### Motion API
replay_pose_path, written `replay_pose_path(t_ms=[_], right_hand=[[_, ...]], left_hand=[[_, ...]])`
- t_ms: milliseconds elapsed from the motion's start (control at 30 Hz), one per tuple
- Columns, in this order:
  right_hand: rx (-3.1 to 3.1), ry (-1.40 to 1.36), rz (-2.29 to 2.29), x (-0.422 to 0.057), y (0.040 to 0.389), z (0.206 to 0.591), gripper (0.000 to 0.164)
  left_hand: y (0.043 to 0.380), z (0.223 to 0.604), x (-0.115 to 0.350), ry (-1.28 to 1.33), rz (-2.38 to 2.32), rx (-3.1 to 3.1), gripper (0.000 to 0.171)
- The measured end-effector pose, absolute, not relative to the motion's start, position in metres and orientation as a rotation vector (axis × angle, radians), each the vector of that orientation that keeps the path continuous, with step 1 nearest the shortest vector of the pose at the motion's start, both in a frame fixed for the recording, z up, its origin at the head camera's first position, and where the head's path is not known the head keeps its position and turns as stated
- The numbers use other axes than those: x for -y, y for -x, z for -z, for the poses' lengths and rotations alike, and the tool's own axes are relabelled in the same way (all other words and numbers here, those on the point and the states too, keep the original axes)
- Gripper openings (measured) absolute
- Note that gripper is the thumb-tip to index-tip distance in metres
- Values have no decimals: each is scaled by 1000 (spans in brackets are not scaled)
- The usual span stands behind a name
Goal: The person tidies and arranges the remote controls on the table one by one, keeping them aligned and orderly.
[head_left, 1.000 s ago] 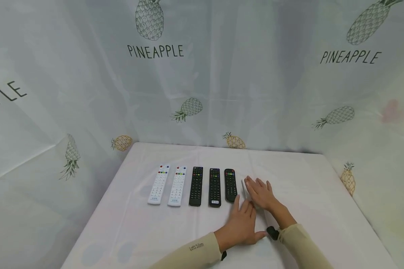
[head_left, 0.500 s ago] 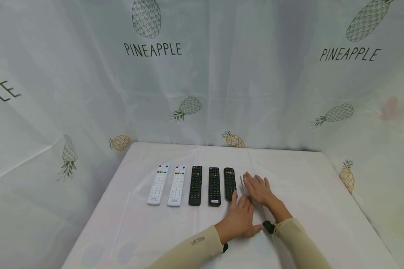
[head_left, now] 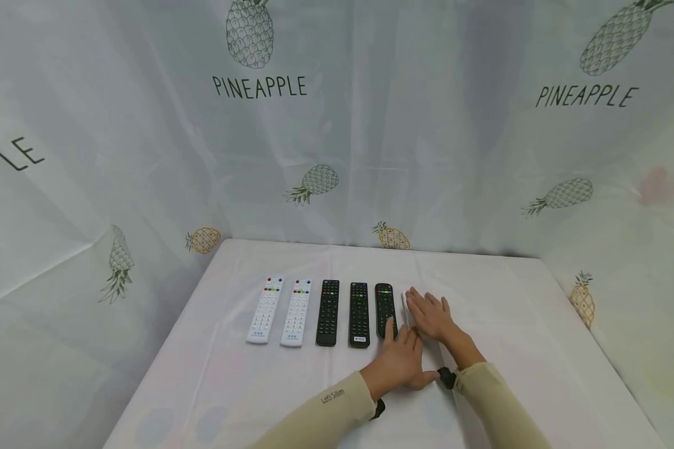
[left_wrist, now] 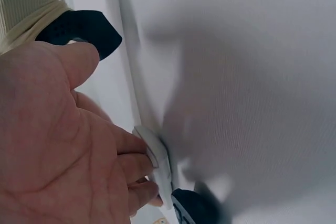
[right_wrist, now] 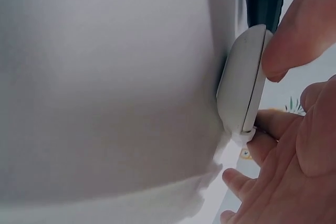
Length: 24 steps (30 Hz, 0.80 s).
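A white remote control [head_left: 405,304] lies on the table, mostly hidden under both hands in the head view. My left hand [head_left: 400,358] reaches over its near end with fingers extended and thumb spread to the right. In the left wrist view, the left fingers [left_wrist: 137,169] touch the side of the white remote [left_wrist: 160,156]. My right hand [head_left: 434,319] lies along its right side, fingers pointing away. The right wrist view shows the remote's rounded near end [right_wrist: 239,80] on the cloth. Close to its left lies a black remote [head_left: 385,305], with a left fingertip overlapping its lower end.
To the left, two more black remotes [head_left: 359,312] [head_left: 328,308] and two white remotes [head_left: 296,312] [head_left: 265,308] stand in the same row. They lie on a white-covered table [head_left: 247,386]. Behind hangs a curtain [head_left: 427,156] printed with pineapples.
Both hands have moved slightly forward, and the partly hidden white remote has slid a little away from me. The other remotes keep their places; the view shifts slightly.
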State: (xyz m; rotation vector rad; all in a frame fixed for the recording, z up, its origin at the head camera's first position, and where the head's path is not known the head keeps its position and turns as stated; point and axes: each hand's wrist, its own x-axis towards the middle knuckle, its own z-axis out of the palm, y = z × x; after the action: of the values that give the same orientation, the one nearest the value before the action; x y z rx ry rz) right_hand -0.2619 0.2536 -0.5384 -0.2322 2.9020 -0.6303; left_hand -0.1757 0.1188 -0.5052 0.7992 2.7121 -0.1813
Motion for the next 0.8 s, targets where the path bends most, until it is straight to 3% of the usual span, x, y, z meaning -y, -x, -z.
replay_pose_path(t_ms=[800], right_hand=[[-2921, 211, 682, -252, 273, 541, 59]], left_hand=[[184, 500, -114, -742, 152, -2750, 81]])
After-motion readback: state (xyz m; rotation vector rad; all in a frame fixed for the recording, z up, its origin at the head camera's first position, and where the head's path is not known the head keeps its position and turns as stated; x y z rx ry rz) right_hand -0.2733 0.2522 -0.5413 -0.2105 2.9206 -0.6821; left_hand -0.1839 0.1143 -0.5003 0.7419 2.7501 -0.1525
